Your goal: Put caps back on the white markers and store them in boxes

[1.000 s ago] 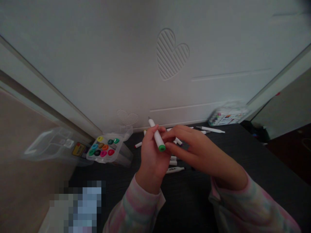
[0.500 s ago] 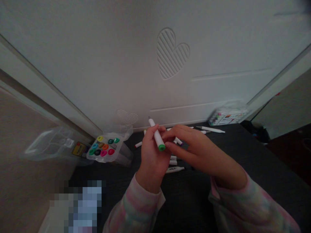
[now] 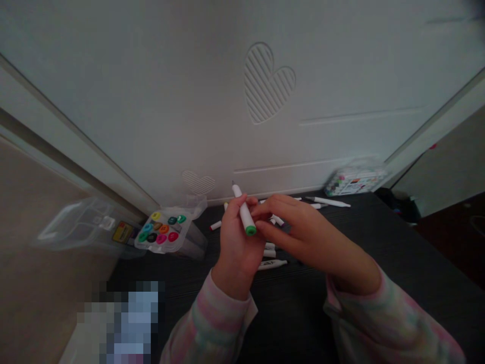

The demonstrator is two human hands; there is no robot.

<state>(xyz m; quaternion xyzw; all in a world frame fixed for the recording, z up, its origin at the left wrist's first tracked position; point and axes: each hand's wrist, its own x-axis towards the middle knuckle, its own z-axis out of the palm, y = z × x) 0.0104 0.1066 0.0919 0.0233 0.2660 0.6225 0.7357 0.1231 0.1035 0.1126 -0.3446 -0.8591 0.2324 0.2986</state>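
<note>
My left hand (image 3: 239, 247) is closed around a white marker (image 3: 245, 212), thumb over the barrel. The marker's green end points toward me, and its bare narrow grey tip points up and away. My right hand (image 3: 295, 220) reaches in from the right, its thumb and forefinger spread apart and their tips at the marker's right side near the green end. The tips of its other fingers are hidden behind. Several white markers (image 3: 273, 264) lie on the dark tabletop (image 3: 295, 313) under and behind my hands.
At left stands a clear open case (image 3: 193, 242) of upright markers with coloured ends, its transparent lid (image 3: 76, 227) swung out. A second marker case (image 3: 356, 179) sits at the back right. A white panel (image 3: 212, 101) with heart reliefs rises behind the table. A blurred-out patch (image 3: 132, 323) covers the lower left.
The marker has tilted very slightly in my left hand, its green end shifting a little left. Both hands otherwise keep their places.
</note>
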